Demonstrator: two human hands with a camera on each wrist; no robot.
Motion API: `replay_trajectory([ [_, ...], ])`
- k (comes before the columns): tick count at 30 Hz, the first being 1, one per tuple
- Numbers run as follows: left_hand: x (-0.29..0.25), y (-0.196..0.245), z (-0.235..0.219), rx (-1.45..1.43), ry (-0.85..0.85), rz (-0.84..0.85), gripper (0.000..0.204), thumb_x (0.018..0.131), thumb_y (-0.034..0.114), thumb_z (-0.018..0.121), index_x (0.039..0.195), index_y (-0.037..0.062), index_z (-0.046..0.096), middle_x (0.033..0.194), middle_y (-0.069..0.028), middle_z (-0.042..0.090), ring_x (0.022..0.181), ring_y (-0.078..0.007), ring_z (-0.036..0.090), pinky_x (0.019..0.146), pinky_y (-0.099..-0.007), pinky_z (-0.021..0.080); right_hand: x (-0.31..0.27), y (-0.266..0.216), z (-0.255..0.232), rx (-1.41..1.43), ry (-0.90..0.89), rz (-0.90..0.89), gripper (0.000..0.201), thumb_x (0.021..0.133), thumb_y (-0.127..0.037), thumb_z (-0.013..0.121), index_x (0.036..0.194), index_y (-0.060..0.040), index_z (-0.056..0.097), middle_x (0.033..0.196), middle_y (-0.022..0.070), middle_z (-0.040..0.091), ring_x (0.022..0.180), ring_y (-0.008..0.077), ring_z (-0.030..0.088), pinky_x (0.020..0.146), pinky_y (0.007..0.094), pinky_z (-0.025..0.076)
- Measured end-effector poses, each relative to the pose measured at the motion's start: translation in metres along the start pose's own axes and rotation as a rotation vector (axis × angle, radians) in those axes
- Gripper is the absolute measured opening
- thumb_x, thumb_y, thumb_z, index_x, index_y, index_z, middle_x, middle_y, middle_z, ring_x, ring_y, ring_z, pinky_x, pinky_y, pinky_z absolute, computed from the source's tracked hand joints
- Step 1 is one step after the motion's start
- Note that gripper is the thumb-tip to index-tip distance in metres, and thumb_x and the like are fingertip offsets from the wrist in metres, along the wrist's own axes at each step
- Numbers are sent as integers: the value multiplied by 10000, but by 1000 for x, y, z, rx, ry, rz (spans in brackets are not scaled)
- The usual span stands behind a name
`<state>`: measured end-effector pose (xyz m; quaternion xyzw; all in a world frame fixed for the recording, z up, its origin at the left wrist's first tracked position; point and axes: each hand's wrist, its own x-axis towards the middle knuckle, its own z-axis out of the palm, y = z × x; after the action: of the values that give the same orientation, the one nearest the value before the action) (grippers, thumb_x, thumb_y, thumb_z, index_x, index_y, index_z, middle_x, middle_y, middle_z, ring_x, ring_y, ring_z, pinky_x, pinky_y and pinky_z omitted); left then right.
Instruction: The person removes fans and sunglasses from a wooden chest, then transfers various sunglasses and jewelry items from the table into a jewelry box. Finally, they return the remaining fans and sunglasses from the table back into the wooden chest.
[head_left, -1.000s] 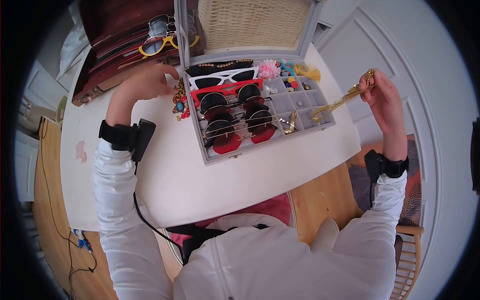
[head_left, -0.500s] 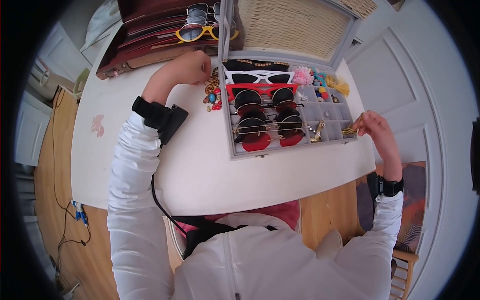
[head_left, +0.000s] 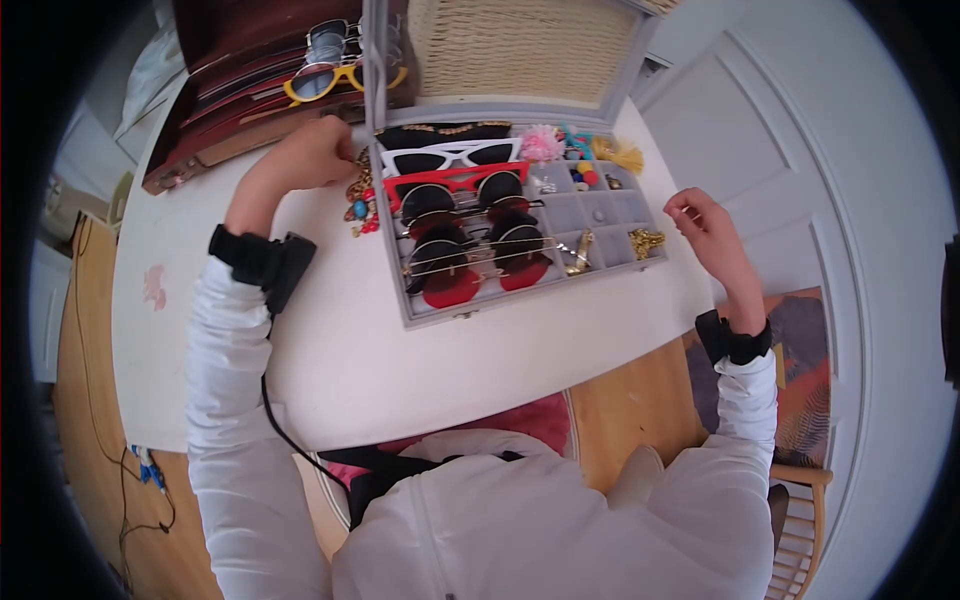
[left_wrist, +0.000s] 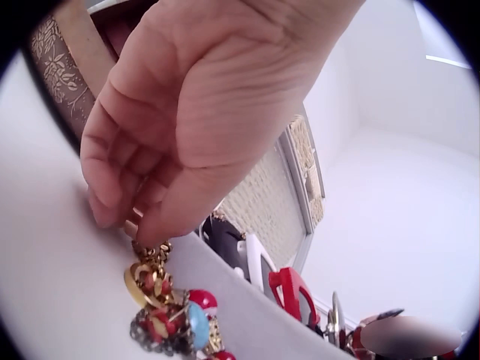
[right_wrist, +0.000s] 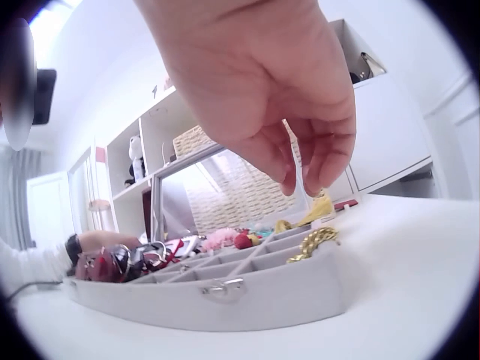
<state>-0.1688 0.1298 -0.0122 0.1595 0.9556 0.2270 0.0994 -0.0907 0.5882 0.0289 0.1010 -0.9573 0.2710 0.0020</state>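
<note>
At the left side of the grey jewelry box [head_left: 435, 318], my left hand [head_left: 305, 162] pinches the gold-chain end of a beaded necklace [left_wrist: 161, 319]. Its red and turquoise beads lie on the white table. Off the box's right edge hovers my right hand [head_left: 712, 235], fingers loosely bent and holding nothing. A gold chain [head_left: 646, 242] lies heaped in the front right compartment, partly over its rim in the right wrist view. Red sunglasses [head_left: 455, 180], white sunglasses [head_left: 450, 157] and several round-lensed pairs fill the box's left section.
The box's lid [head_left: 510, 50] stands raised at the back. Smaller compartments hold a pink flower [head_left: 541, 143], a yellow tassel [head_left: 617, 153] and a wristwatch [head_left: 580, 254]. Back left, an open brown case [head_left: 215, 150] holds yellow-framed glasses [head_left: 315, 86] and other pairs.
My right hand has lowered the gold chain into the front right compartment, let it go and drawn back a little. My left hand has stayed at the beaded necklace, its fingers closing in.
</note>
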Motion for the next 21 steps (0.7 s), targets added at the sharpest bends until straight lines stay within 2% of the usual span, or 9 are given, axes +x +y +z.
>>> replay_trajectory([
  [3,-9,6,-17,-106,71,-73,148,739,98,633,815,-23,595,684,-83,619,561,-180,621,524,-282,485,-4,13,10,-63,-33,-84,74,857,-22,524,890,5,584,768,91,560,690,177,510,677,282,436],
  [6,-17,8,-35,-178,190,-24,118,812,84,605,830,-28,572,661,-52,592,549,-110,591,491,-235,458,-6,10,10,-116,-92,-114,82,847,5,518,892,8,586,853,84,575,739,184,535,699,291,446],
  [8,-24,7,-45,-231,265,30,112,819,80,599,833,-28,574,663,-50,590,546,-102,579,488,-232,455,-2,11,-2,193,-245,87,99,832,34,511,895,17,584,966,77,575,812,195,556,726,301,453],
  [9,-28,10,-53,-282,343,89,106,826,76,594,836,-27,575,665,-49,587,542,-94,567,485,-230,452,-3,8,-2,192,-245,87,99,832,34,511,895,17,584,966,77,575,812,195,556,726,301,453],
  [12,-41,21,-71,-235,514,139,126,851,111,590,869,-14,592,700,-36,590,589,-72,549,512,-214,445,-4,-1,3,36,-70,-41,138,800,63,517,900,9,594,977,70,584,842,193,564,730,301,456],
  [15,-47,24,-85,-292,594,136,148,878,155,578,916,13,586,726,-13,582,631,-54,543,542,-197,436,-3,0,6,-31,-110,-83,181,770,71,537,921,-7,596,929,95,581,812,219,569,712,307,460],
  [17,-54,23,-89,-298,644,111,164,901,187,566,958,34,576,735,6,570,648,-41,535,559,-180,425,2,2,6,-299,-300,-32,248,745,73,550,975,-18,577,926,117,566,778,252,574,704,313,462],
  [19,-62,39,-89,-428,656,305,205,902,214,578,988,28,585,767,2,592,661,-42,539,588,-181,427,9,-15,9,-339,-216,-176,251,765,31,576,1012,-14,558,955,133,553,754,277,573,699,325,462],
  [21,-77,81,-86,-422,711,258,225,892,201,594,1018,14,589,808,-14,611,691,-53,559,597,-185,425,14,-62,12,-194,106,-256,265,783,-24,615,1042,-24,560,893,102,548,706,226,558,682,309,457],
])
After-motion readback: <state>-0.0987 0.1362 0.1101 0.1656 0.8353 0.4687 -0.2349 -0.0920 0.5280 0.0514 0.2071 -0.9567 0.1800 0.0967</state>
